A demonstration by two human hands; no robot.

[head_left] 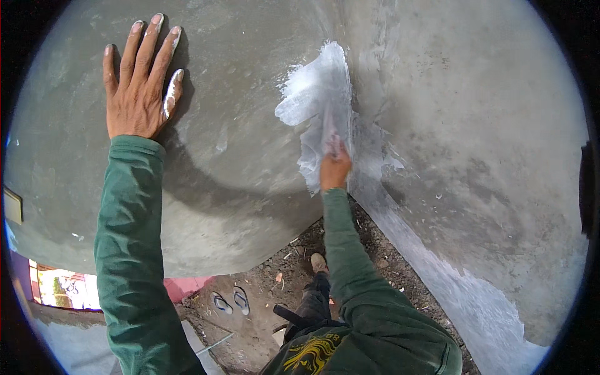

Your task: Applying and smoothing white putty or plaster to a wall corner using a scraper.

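My left hand (139,87) lies flat on the grey wall (237,37), fingers spread, with white paste on its thumb and fingertips. My right hand (335,167) is closed round a blurred tool that looks like a putty knife (329,128), its blade smeared by motion. The tool is over a patch of wet white putty (319,84) beside the inside corner where two walls meet. Thinner putty continues below that patch, on both sides of the corner.
A band of whitish coating (462,300) runs along the bottom of the right wall (487,125). Below, rubble and dirt (387,256) cover the ground by my foot (319,262). A pair of flip-flops (231,302) lies there. An opening (65,287) shows bright at the lower left.
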